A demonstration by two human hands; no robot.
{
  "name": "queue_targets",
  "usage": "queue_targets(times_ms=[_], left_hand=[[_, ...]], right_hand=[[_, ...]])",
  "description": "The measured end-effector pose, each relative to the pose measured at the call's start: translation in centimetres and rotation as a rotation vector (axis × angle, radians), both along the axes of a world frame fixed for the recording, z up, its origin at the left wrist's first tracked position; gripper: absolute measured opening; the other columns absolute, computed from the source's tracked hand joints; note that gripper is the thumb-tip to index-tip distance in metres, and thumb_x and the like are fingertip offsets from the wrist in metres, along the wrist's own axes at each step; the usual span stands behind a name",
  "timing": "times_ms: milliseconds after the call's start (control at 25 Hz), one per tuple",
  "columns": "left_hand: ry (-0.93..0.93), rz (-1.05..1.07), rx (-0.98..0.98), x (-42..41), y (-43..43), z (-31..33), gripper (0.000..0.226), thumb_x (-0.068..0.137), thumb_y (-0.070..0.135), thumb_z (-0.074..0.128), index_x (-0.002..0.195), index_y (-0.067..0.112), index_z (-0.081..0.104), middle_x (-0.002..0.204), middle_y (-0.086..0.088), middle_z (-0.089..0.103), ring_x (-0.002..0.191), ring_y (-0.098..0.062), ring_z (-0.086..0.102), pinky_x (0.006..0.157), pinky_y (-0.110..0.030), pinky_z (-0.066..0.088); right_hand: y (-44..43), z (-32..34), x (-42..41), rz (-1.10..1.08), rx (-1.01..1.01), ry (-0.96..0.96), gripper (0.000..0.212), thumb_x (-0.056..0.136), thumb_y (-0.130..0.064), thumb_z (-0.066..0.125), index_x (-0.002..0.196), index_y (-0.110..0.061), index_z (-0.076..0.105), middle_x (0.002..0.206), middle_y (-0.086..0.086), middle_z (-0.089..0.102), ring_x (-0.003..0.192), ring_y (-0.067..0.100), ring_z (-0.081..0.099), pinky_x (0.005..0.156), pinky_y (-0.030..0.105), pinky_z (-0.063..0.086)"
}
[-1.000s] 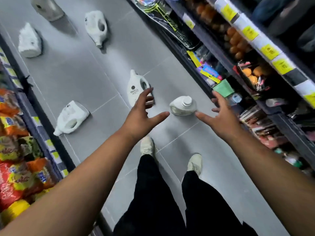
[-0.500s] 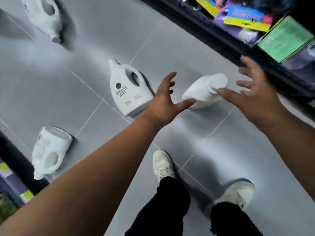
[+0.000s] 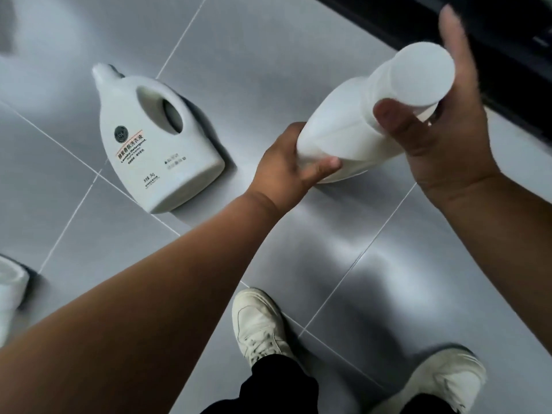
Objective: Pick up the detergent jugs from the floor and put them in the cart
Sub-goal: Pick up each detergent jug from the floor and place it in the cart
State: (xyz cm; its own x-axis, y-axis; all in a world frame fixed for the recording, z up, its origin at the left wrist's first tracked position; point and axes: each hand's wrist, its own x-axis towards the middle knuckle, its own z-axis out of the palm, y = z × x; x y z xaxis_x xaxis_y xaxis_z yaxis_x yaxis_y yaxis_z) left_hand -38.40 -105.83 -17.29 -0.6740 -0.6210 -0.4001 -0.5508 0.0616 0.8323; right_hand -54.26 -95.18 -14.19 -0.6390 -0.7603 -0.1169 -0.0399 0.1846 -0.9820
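Note:
A white detergent jug [image 3: 352, 127] is tilted with its round cap toward me, and both hands grip it. My left hand [image 3: 286, 168] clasps its lower body from the left. My right hand [image 3: 442, 138] wraps its neck, thumb across the front just under the cap. A second white jug [image 3: 161, 144] with a handle hole and a printed label lies flat on the grey tiles to the left. Part of a third white jug [image 3: 9, 297] shows at the left edge. No cart is in view.
The dark base of a store shelf [image 3: 484, 40] runs along the top right, close behind my right hand. My two white shoes [image 3: 260, 327] stand on the grey floor tiles [image 3: 373, 264] below the held jug.
Both hands have gone from spread open above the floor to gripping the nearest jug. The camera has dropped much closer to the floor, so the shelves and farther jugs have left the view.

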Motion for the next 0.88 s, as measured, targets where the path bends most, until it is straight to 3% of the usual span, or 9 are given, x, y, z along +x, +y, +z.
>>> queue_targets(times_ms=[160, 280, 400, 520, 680, 880], left_hand=[[-0.014, 0.056, 0.029, -0.2, 1.3, 0.7, 0.063, 0.064, 0.060, 0.073, 0.116, 0.031, 0.051, 0.099, 0.024, 0.059, 0.095, 0.004, 0.056, 0.074, -0.013, 0.048], [-0.040, 0.141, 0.054, -0.7, 2.5, 2.6, 0.054, 0.069, 0.052, 0.079, 0.108, 0.029, 0.050, 0.094, 0.019, 0.059, 0.089, 0.001, 0.057, 0.069, -0.015, 0.047], [-0.055, 0.173, 0.043, 0.2, 3.5, 5.4, 0.062, 0.068, 0.048, 0.085, 0.111, 0.025, 0.046, 0.093, 0.013, 0.059, 0.086, -0.010, 0.059, 0.072, -0.024, 0.049], [-0.052, 0.161, 0.039, 2.4, 4.9, 9.6, 0.076, 0.054, 0.062, 0.083, 0.114, 0.037, 0.044, 0.095, 0.002, 0.067, 0.089, -0.019, 0.065, 0.078, -0.039, 0.056], [-0.026, 0.192, 0.053, 3.8, 6.9, 16.5, 0.070, 0.050, 0.061, 0.083, 0.112, 0.053, 0.052, 0.099, 0.010, 0.070, 0.095, -0.013, 0.067, 0.082, -0.039, 0.057], [0.035, 0.222, 0.105, 2.9, 8.2, 30.5, 0.066, 0.054, 0.040, 0.094, 0.102, 0.058, 0.053, 0.092, 0.013, 0.070, 0.086, 0.001, 0.066, 0.073, -0.020, 0.054]], right_hand=[[-0.8, 0.3, 0.2, -0.025, -0.025, 0.109, 0.113, 0.071, -0.075, 0.062, 0.150, -0.009, 0.017, 0.148, -0.004, 0.032, 0.131, -0.003, 0.040, 0.105, 0.020, 0.033], [-1.0, 1.1, -0.1, -0.143, -0.043, 0.054, 0.098, 0.078, -0.064, 0.058, 0.150, -0.010, 0.020, 0.142, -0.009, 0.036, 0.124, -0.011, 0.044, 0.101, 0.016, 0.036], [0.0, 2.7, 1.4, -0.290, 0.004, -0.055, 0.093, 0.076, -0.061, 0.051, 0.152, -0.016, 0.022, 0.142, -0.011, 0.038, 0.122, -0.014, 0.043, 0.099, 0.012, 0.038], [2.0, 5.7, 3.6, -0.326, 0.046, -0.092, 0.090, 0.074, -0.063, 0.047, 0.150, -0.020, 0.026, 0.136, -0.011, 0.041, 0.107, -0.025, 0.046, 0.088, 0.005, 0.039], [3.5, 13.5, 4.8, -0.385, 0.097, -0.125, 0.071, 0.072, -0.066, 0.042, 0.132, -0.028, 0.045, 0.116, -0.008, 0.053, 0.092, -0.014, 0.055, 0.075, 0.005, 0.042], [4.2, 28.0, 3.6, -0.361, 0.015, -0.070, 0.052, 0.071, -0.058, 0.057, 0.116, -0.032, 0.052, 0.103, -0.010, 0.057, 0.093, 0.004, 0.056, 0.088, 0.026, 0.047]])
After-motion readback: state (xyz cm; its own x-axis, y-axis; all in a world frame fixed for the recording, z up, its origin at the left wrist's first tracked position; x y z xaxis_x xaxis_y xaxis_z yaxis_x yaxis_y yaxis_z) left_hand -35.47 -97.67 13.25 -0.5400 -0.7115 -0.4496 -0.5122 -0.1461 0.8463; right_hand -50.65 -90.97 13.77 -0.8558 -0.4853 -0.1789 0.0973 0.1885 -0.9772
